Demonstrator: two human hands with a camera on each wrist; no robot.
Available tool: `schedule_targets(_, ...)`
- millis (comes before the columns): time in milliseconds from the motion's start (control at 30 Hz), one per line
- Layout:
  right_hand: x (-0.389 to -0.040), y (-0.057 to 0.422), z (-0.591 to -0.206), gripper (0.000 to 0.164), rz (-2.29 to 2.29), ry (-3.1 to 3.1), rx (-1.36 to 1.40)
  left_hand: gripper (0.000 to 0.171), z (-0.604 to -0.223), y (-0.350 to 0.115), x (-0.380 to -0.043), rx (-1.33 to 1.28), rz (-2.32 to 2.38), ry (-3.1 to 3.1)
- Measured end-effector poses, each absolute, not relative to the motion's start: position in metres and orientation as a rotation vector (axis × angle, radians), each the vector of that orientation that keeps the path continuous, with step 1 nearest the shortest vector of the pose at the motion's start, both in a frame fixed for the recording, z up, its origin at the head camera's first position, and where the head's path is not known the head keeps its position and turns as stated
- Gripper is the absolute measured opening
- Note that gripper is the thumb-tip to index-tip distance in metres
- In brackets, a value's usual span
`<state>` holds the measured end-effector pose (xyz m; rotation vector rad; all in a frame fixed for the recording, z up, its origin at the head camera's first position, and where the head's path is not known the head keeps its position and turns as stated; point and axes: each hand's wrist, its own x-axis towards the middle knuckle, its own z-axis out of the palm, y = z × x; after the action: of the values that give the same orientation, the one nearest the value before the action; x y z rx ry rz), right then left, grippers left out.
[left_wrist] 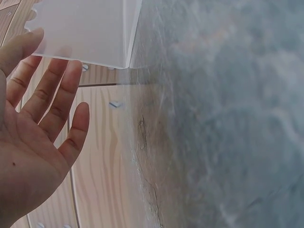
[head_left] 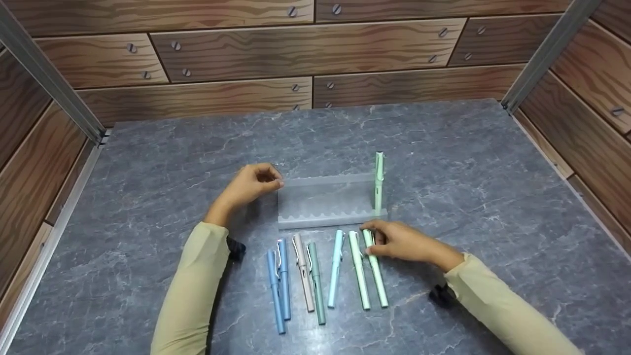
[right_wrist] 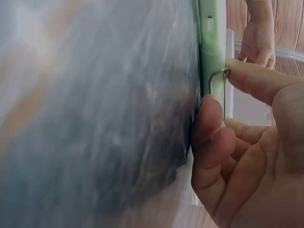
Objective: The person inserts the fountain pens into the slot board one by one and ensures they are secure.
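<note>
A frosted pen rack (head_left: 325,197) with a scalloped front ledge stands on the table. My left hand (head_left: 251,185) holds its upper left corner; in the left wrist view the hand (left_wrist: 42,123) has its thumb and fingertips at the edge of the frosted plastic. One light green pen (head_left: 378,182) stands upright at the rack's right end. With thumb and fingers my right hand (head_left: 399,241) pinches the capped end of the rightmost light green pen (head_left: 378,281), which lies on the table. In the right wrist view, fingers (right_wrist: 209,118) grip this pen (right_wrist: 213,42) by its metal clip.
Left of the gripped pen lie another light green pen (head_left: 360,271), a turquoise pen (head_left: 335,271), a dark green pen (head_left: 317,286), a greyish pen (head_left: 303,276) and two blue pens (head_left: 276,296), roughly parallel. Wood-patterned walls (head_left: 236,54) border the grey marbled table (head_left: 162,162).
</note>
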<state>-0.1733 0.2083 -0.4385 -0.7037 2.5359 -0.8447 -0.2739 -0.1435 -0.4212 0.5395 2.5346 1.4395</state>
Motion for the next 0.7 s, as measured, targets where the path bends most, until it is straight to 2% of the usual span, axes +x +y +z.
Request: schedule_targets(700, -0.1698, 0.203, -0.4354, 0.055, -0.971, 2.438, -0.56, 0.014, -0.4226, -0.1431, -0.274, 0.553, 1.447, 2.524)
